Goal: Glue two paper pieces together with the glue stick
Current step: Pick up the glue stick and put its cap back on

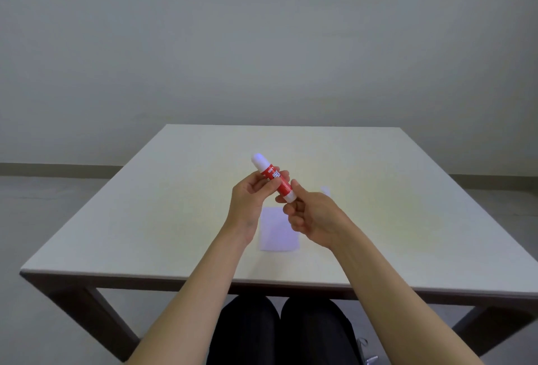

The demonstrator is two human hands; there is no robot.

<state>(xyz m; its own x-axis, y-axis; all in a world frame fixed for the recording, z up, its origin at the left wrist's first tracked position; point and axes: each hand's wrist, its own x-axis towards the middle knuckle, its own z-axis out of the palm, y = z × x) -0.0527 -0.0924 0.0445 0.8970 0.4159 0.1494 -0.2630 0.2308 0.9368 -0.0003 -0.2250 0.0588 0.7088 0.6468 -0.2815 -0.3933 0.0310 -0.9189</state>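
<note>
A red glue stick point(275, 178) with a white cap and a white base is held above the table, tilted with the cap up and to the left. My left hand point(250, 198) grips its red body. My right hand point(313, 216) pinches the white base end. Below the hands a white paper piece point(278, 233) lies flat on the table. A smaller white paper piece point(325, 190) shows just behind my right hand, partly hidden.
The pale table point(145, 219) stands against a plain grey wall; its near edge runs across the lower part of the view. My dark-clothed legs point(279, 332) are under the table.
</note>
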